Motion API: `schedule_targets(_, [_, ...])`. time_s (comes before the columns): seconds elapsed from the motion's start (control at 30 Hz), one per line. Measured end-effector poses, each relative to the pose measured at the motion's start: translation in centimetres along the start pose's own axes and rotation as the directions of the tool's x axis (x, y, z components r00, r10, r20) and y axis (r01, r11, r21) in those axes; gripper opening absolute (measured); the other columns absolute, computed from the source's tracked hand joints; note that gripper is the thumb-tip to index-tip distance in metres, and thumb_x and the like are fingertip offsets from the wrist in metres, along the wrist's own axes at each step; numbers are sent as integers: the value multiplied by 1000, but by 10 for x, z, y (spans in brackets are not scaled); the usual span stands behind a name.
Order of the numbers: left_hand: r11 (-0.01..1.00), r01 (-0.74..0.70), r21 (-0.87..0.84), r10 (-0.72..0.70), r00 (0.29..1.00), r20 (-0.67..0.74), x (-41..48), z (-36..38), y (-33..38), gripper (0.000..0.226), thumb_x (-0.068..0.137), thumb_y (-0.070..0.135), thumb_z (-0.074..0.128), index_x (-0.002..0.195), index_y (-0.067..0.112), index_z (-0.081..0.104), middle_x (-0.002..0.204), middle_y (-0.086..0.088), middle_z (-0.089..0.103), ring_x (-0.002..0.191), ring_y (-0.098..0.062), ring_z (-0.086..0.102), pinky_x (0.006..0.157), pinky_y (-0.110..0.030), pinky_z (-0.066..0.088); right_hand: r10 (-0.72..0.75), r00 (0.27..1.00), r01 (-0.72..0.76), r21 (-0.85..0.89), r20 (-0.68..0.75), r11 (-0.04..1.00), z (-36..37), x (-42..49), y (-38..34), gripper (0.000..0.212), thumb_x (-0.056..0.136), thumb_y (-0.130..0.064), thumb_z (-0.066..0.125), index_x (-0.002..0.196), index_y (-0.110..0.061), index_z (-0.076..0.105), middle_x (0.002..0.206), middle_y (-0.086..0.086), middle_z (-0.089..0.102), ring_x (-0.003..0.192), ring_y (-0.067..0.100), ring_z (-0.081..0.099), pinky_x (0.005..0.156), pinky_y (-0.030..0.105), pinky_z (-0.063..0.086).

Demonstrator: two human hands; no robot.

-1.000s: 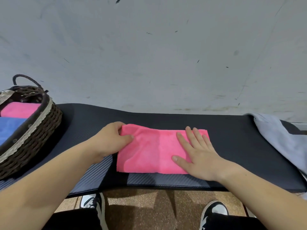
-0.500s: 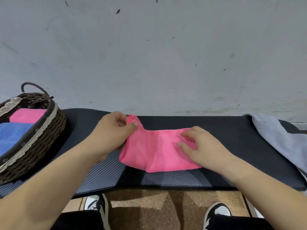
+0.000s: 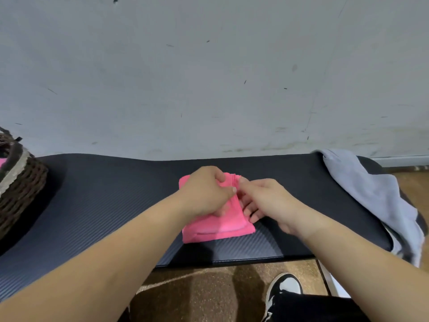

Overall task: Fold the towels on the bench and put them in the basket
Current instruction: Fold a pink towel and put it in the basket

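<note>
Since half a second ago the left hand (image 3: 206, 191) has carried one end of the pink towel (image 3: 218, 228) across to the right, halving it. The hand arches over the towel, which lies at the middle of the bench (image 3: 104, 194), and its thumb and curled fingers pinch the doubled edge. The right hand (image 3: 267, 201) meets that edge with fingers loosely bent against it; whether they grip is unclear.
</note>
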State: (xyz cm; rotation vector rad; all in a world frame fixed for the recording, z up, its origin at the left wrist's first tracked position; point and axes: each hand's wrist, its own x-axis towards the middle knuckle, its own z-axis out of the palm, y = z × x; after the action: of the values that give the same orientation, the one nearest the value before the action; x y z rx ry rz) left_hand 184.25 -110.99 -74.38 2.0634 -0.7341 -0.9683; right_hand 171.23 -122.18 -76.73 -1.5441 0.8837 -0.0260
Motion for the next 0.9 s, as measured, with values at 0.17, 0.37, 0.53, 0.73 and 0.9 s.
schedule_targets(0.17, [904, -297, 308, 317, 948, -17, -11, -19, -10, 22, 92, 13, 68, 111, 23, 69, 95, 7, 74, 80, -11, 71, 82, -36, 60, -34, 998, 30, -73, -47, 997, 6, 4, 3, 38, 88, -33, 79, 85, 3, 68, 63, 8, 57, 55, 19, 55, 47, 29, 47])
schedule_targets(0.37, [642, -390, 660, 374, 911, 174, -21, -45, -34, 55, 89, 43, 71, 141, 34, 55, 154, 13, 42, 142, -10, 38, 118, -33, 35, -102, 986, 59, -290, -135, 955, 18, 12, 1, 18, 84, -22, 69, 73, -12, 59, 62, 1, 53, 57, 18, 51, 57, 32, 45])
schedule_targets(0.53, [626, -393, 674, 289, 919, 268, -24, -40, -48, 76, 93, 60, 61, 158, 36, 30, 171, 9, 9, 158, -11, 2, 128, -33, 12, -78, 988, 20, -384, -135, 923, 12, 10, 0, 15, 87, -24, 62, 79, -15, 53, 66, 1, 58, 53, 18, 53, 46, 28, 43])
schedule_targets(0.73, [397, -408, 822, 236, 911, 337, -18, -16, -64, 94, 85, 84, 13, 163, 33, -3, 170, -4, -17, 155, -23, -24, 123, -34, -18, -259, 948, 71, -672, -184, 738, 0, 10, 1, 28, 83, -42, 68, 103, -27, 55, 95, -8, 63, 85, 17, 65, 76, 44, 58])
schedule_targets(0.9, [386, -433, 815, 334, 889, 314, -16, -11, -83, 105, 74, 85, -17, 163, 31, -3, 170, -6, -17, 154, -25, -27, 127, -43, -11, -335, 933, 314, -747, 130, 586, -1, 6, 3, 73, 90, -53, 65, 154, -34, 37, 162, -2, 30, 151, 22, 25, 122, 42, 30])
